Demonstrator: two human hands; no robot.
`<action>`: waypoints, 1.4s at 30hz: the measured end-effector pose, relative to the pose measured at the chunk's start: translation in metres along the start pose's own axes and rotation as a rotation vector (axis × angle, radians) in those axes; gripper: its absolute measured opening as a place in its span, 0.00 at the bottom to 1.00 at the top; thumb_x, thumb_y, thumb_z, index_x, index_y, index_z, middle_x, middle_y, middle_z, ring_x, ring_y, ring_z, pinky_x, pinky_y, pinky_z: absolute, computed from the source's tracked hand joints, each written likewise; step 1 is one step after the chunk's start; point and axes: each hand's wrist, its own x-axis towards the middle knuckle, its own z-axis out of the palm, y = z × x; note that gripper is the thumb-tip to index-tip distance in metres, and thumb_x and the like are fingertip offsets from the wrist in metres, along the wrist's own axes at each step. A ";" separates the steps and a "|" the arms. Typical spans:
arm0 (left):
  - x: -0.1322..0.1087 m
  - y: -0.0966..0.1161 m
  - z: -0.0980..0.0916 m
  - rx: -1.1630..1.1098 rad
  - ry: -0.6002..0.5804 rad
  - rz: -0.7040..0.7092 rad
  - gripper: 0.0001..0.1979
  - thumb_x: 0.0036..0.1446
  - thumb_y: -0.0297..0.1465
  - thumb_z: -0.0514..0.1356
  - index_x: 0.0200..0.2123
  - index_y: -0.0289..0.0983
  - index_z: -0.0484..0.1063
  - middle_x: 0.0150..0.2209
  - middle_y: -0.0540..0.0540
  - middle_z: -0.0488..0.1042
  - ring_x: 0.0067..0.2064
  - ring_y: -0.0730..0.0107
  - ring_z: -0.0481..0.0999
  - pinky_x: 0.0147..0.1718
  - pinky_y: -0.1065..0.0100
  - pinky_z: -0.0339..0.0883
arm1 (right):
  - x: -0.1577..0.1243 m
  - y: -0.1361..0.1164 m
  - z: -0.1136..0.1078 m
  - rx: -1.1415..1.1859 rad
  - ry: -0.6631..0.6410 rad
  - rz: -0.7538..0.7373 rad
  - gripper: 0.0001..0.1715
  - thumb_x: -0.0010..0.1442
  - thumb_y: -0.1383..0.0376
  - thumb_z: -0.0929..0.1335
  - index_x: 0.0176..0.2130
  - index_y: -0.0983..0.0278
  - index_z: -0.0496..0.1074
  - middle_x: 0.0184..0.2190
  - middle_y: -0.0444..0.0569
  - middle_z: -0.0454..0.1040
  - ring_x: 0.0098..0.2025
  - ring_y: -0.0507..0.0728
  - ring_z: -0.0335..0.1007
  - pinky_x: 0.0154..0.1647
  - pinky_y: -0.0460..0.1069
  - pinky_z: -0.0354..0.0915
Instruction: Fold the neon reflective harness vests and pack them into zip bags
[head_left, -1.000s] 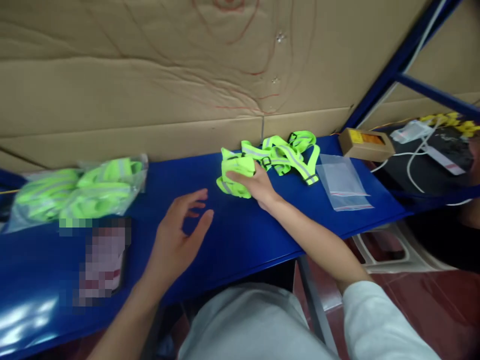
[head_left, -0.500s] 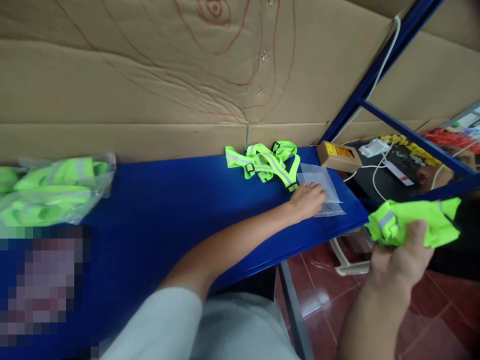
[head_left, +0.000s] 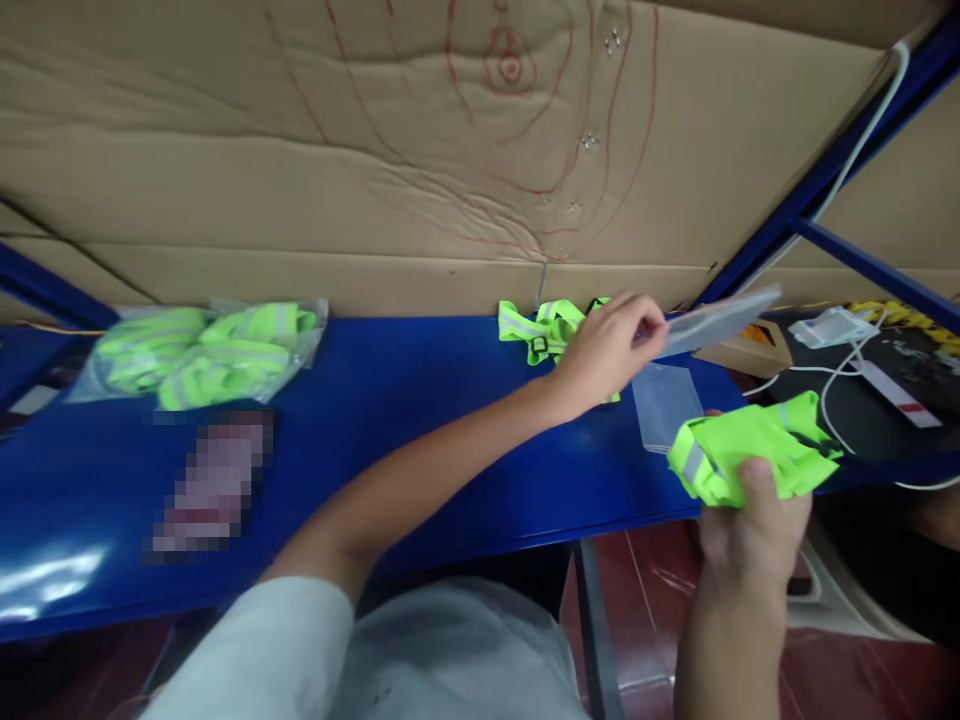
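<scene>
My left hand (head_left: 611, 345) pinches a clear plastic bag (head_left: 724, 318) by its near end and holds it above the table. Below it, another clear plastic bag (head_left: 666, 400) lies flat on the blue tabletop. My right hand (head_left: 757, 525) is closed around a folded neon-yellow reflective strap bundle (head_left: 754, 450) with grey stripes, thumb on top, near the table's front edge. Behind my left hand, partly hidden by it, a loose reflective harness (head_left: 536, 330) with black buckles rests against the cardboard wall.
Bagged reflective straps (head_left: 225, 350) lie at the left of the blue table (head_left: 420, 420), behind a pixelated flat object (head_left: 214, 480). A cardboard box (head_left: 750, 348) and white cables stand at the right. Cardboard (head_left: 337, 200) lines the back; a person's arm (head_left: 937, 530) shows at right.
My left hand has lifted one plastic bag off the table. My right hand has brought the folded straps leftward, closer to the table. The view has swung left.
</scene>
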 end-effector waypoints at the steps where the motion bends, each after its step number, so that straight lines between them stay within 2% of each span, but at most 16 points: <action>1: -0.010 -0.005 -0.022 0.040 0.044 0.002 0.13 0.73 0.31 0.50 0.43 0.32 0.73 0.44 0.44 0.77 0.48 0.68 0.79 0.46 0.69 0.73 | -0.001 -0.005 0.011 0.014 -0.058 -0.007 0.35 0.48 0.52 0.79 0.54 0.54 0.75 0.54 0.56 0.78 0.58 0.74 0.76 0.64 0.71 0.67; 4: -0.060 -0.027 -0.080 0.395 0.188 0.010 0.14 0.73 0.35 0.53 0.42 0.34 0.75 0.42 0.40 0.78 0.44 0.62 0.79 0.40 0.66 0.70 | -0.003 -0.021 0.042 0.061 -0.323 -0.050 0.39 0.44 0.49 0.82 0.53 0.53 0.74 0.46 0.54 0.80 0.52 0.73 0.80 0.56 0.68 0.73; 7: -0.118 -0.051 -0.114 0.382 0.152 -0.142 0.12 0.71 0.34 0.55 0.39 0.36 0.76 0.40 0.40 0.79 0.43 0.61 0.78 0.41 0.65 0.68 | -0.004 -0.028 0.084 0.077 -0.761 -0.104 0.37 0.45 0.52 0.83 0.52 0.52 0.74 0.48 0.53 0.81 0.52 0.69 0.80 0.53 0.64 0.75; 9: -0.145 -0.070 -0.122 0.186 0.124 -0.262 0.09 0.67 0.32 0.58 0.37 0.36 0.76 0.39 0.42 0.79 0.42 0.63 0.78 0.39 0.66 0.67 | -0.005 -0.020 0.122 -0.007 -1.055 -0.123 0.35 0.47 0.57 0.83 0.53 0.54 0.74 0.54 0.52 0.79 0.57 0.66 0.77 0.59 0.61 0.72; 10: -0.155 -0.081 -0.123 0.103 0.120 -0.300 0.07 0.65 0.31 0.59 0.36 0.36 0.75 0.38 0.43 0.79 0.40 0.64 0.78 0.38 0.67 0.67 | -0.005 -0.011 0.141 -0.060 -1.152 -0.128 0.36 0.47 0.58 0.82 0.53 0.55 0.74 0.57 0.52 0.78 0.59 0.65 0.75 0.61 0.60 0.70; 12: -0.168 -0.102 -0.120 -0.001 0.145 -0.350 0.06 0.63 0.30 0.60 0.35 0.35 0.75 0.35 0.45 0.79 0.36 0.68 0.78 0.34 0.69 0.68 | -0.006 0.013 0.175 -0.159 -1.311 -0.100 0.37 0.48 0.55 0.81 0.55 0.57 0.74 0.58 0.51 0.77 0.59 0.64 0.75 0.62 0.58 0.69; 13: -0.171 -0.112 -0.118 -0.028 0.174 -0.372 0.07 0.63 0.31 0.59 0.35 0.35 0.74 0.32 0.46 0.79 0.33 0.69 0.77 0.32 0.71 0.68 | -0.006 0.028 0.187 -0.204 -1.335 -0.050 0.37 0.49 0.53 0.81 0.55 0.59 0.73 0.55 0.51 0.79 0.56 0.63 0.76 0.60 0.58 0.70; 15: -0.177 -0.126 -0.111 -0.085 0.257 -0.428 0.11 0.66 0.34 0.58 0.33 0.35 0.73 0.29 0.48 0.77 0.29 0.71 0.75 0.28 0.72 0.66 | -0.008 0.055 0.201 -0.303 -1.318 0.034 0.39 0.47 0.51 0.81 0.54 0.61 0.73 0.50 0.50 0.81 0.50 0.62 0.78 0.55 0.57 0.72; 18: -0.185 -0.130 -0.105 -0.121 0.370 -0.505 0.14 0.68 0.39 0.58 0.34 0.35 0.72 0.29 0.48 0.76 0.30 0.72 0.74 0.29 0.71 0.67 | -0.014 0.077 0.200 -0.369 -1.294 0.155 0.41 0.45 0.52 0.82 0.53 0.62 0.73 0.47 0.49 0.81 0.47 0.61 0.78 0.52 0.56 0.72; 21: -0.190 -0.121 -0.106 -0.121 0.436 -0.507 0.14 0.69 0.41 0.59 0.36 0.37 0.73 0.34 0.48 0.76 0.34 0.72 0.74 0.34 0.70 0.68 | -0.019 0.076 0.194 -0.332 -1.251 0.319 0.41 0.43 0.54 0.83 0.53 0.62 0.74 0.48 0.50 0.82 0.48 0.62 0.79 0.52 0.56 0.73; 24: -0.193 -0.113 -0.110 -0.089 0.485 -0.426 0.12 0.70 0.39 0.58 0.36 0.38 0.71 0.34 0.48 0.74 0.35 0.73 0.73 0.35 0.70 0.67 | -0.022 0.072 0.194 -0.261 -1.135 0.481 0.39 0.45 0.54 0.83 0.53 0.62 0.76 0.49 0.52 0.82 0.48 0.63 0.81 0.51 0.56 0.75; 28: -0.197 -0.105 -0.109 0.000 0.415 -0.338 0.09 0.72 0.36 0.56 0.39 0.38 0.71 0.38 0.48 0.76 0.38 0.72 0.75 0.36 0.71 0.67 | -0.023 0.078 0.198 -0.190 -0.983 0.471 0.37 0.48 0.53 0.82 0.54 0.61 0.77 0.52 0.51 0.81 0.52 0.63 0.80 0.55 0.56 0.74; 34: -0.200 -0.107 -0.103 0.091 0.307 -0.278 0.11 0.73 0.35 0.53 0.40 0.38 0.72 0.39 0.46 0.77 0.39 0.71 0.77 0.37 0.71 0.68 | -0.029 0.082 0.201 -0.387 -1.088 0.307 0.35 0.45 0.52 0.82 0.49 0.64 0.77 0.46 0.51 0.82 0.49 0.63 0.78 0.51 0.55 0.73; 37: -0.200 -0.107 -0.102 0.178 0.244 -0.167 0.13 0.74 0.35 0.52 0.41 0.37 0.73 0.41 0.44 0.78 0.44 0.67 0.78 0.42 0.68 0.69 | -0.029 0.083 0.200 -0.393 -1.127 0.342 0.33 0.51 0.51 0.79 0.52 0.62 0.74 0.50 0.50 0.80 0.51 0.62 0.77 0.54 0.55 0.72; 40: -0.198 -0.107 -0.103 0.200 0.149 -0.102 0.13 0.75 0.35 0.50 0.43 0.37 0.73 0.43 0.43 0.78 0.46 0.64 0.77 0.47 0.65 0.69 | -0.025 0.085 0.197 -0.394 -1.010 0.406 0.35 0.55 0.49 0.75 0.57 0.58 0.68 0.53 0.48 0.78 0.56 0.61 0.75 0.58 0.56 0.70; 42: -0.197 -0.107 -0.104 0.183 0.118 -0.110 0.13 0.75 0.35 0.50 0.44 0.38 0.72 0.44 0.43 0.78 0.47 0.63 0.76 0.49 0.63 0.67 | -0.022 0.084 0.196 -0.367 -0.954 0.344 0.38 0.55 0.50 0.75 0.60 0.55 0.64 0.59 0.47 0.74 0.61 0.60 0.71 0.62 0.56 0.68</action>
